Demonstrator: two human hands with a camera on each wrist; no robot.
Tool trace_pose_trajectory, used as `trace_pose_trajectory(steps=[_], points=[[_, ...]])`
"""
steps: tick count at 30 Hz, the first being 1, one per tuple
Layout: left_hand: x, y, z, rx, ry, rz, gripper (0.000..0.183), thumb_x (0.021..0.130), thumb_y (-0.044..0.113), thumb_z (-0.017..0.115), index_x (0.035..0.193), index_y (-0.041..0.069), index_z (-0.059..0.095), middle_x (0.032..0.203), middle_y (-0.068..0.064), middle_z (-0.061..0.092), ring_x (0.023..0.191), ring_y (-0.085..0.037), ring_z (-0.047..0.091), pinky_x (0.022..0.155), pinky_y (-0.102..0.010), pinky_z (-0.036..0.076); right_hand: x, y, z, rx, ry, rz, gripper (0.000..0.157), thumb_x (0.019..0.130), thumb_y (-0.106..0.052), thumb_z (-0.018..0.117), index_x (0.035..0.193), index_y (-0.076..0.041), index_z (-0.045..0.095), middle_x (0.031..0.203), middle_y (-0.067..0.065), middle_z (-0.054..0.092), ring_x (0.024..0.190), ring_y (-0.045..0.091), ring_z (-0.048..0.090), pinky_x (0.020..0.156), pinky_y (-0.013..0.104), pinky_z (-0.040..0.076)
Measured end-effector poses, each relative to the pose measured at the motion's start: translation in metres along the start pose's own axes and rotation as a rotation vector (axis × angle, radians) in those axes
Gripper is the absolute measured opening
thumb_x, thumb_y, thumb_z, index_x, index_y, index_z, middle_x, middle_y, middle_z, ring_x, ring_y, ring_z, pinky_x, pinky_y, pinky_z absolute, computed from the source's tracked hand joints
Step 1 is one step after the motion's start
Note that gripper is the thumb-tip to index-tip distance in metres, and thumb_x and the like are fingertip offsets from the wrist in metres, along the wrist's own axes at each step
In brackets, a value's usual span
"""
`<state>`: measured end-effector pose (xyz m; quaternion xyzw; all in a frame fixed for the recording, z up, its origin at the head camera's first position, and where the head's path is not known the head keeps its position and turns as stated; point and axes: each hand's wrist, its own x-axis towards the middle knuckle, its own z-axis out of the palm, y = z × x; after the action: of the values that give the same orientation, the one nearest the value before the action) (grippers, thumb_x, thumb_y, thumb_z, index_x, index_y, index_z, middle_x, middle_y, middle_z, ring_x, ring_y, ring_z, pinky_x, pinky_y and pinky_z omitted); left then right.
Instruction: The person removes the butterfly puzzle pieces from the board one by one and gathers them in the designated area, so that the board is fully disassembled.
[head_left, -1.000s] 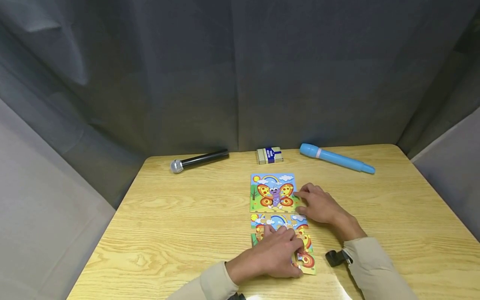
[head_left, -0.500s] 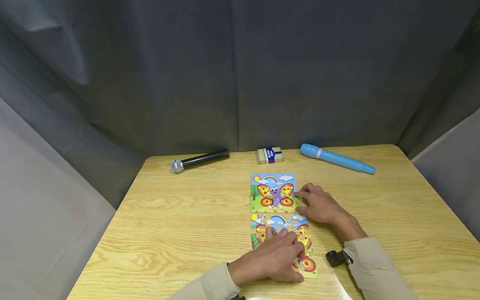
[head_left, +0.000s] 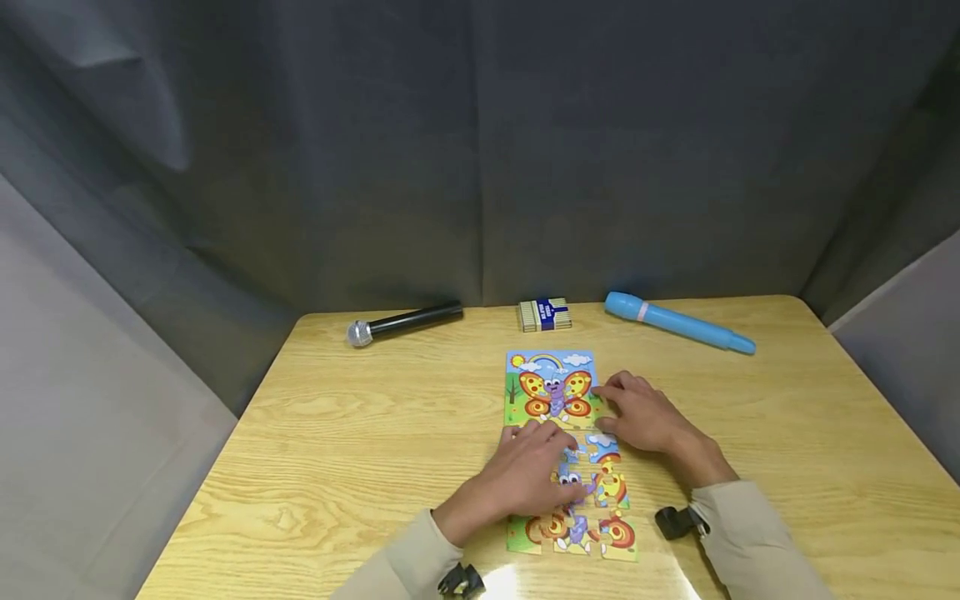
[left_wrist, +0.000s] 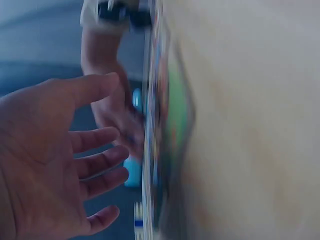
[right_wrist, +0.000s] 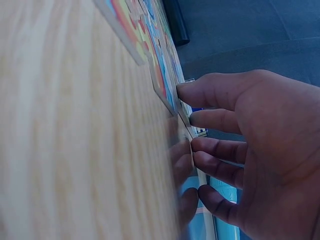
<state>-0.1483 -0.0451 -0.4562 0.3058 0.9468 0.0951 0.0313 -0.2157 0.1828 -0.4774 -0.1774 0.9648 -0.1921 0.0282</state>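
Observation:
A square butterfly picture board [head_left: 553,387] lies on the table. Directly below it, loose jigsaw pieces [head_left: 618,533] of the same butterfly picture lie in rough rows with small gaps. My left hand [head_left: 517,473] is over the left and middle pieces, hiding several. In the left wrist view its fingers [left_wrist: 102,162] are spread and slightly bent, with nothing in the palm. My right hand [head_left: 641,414] rests at the board's right edge, fingertips right at the rim. The right wrist view shows its thumb and relaxed fingers [right_wrist: 220,147] beside the board, gripping nothing.
Along the back of the wooden table [head_left: 360,433] lie a black microphone [head_left: 416,320], a small striped pack with a blue label [head_left: 545,315] and a light-blue tapered stick [head_left: 678,325]. A dark curtain [head_left: 390,167] hangs behind them.
My left hand has moved up and left from the lower pieces, uncovering the bottom row. The lower right piece shifted slightly toward me earlier. My right hand has stayed at the board's edge.

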Motion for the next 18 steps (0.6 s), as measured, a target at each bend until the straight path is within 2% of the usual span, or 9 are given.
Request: trace_pose_trajectory(steps=[5,10,14,18], points=[[0.008,-0.037,-0.005,-0.086,0.036,-0.153,0.063,0.088,0.064,0.055,0.137,0.025,0.050,0.133,0.007,0.052,0.120,-0.015,0.048,0.096,-0.039,0.035,-0.001,0.001,0.002,0.026,-0.009,0.011,0.052,0.089,-0.030,0.066,0.135,-0.008,0.056,0.125,0.013,0.052,0.110,0.029,0.049,0.091,0.052,0.041],[0.015,-0.071,-0.007,-0.128,0.081,-0.271,0.064,0.092,0.063,0.046,0.141,0.021,0.047,0.143,0.002,0.046,0.130,-0.021,0.042,0.101,-0.047,0.033,-0.003,0.002,0.000,0.053,0.001,0.010,0.052,0.093,-0.028,0.062,0.139,-0.008,0.052,0.125,0.014,0.051,0.110,0.029,0.048,0.093,0.052,0.041],[0.019,-0.088,-0.007,-0.145,0.115,-0.343,0.066,0.094,0.063,0.042,0.146,0.022,0.041,0.154,-0.002,0.035,0.140,-0.027,0.033,0.107,-0.053,0.027,-0.004,0.005,0.000,0.049,0.025,0.015,0.056,0.095,-0.033,0.059,0.143,-0.008,0.047,0.128,0.015,0.050,0.112,0.031,0.046,0.094,0.053,0.041],[0.021,-0.099,-0.006,-0.121,0.146,-0.404,0.069,0.094,0.065,0.038,0.150,0.024,0.035,0.160,-0.004,0.026,0.145,-0.030,0.025,0.112,-0.058,0.018,-0.006,0.008,-0.001,0.018,0.043,0.039,0.062,0.097,-0.041,0.053,0.149,-0.011,0.037,0.142,0.020,0.041,0.127,0.039,0.039,0.098,0.061,0.034]])
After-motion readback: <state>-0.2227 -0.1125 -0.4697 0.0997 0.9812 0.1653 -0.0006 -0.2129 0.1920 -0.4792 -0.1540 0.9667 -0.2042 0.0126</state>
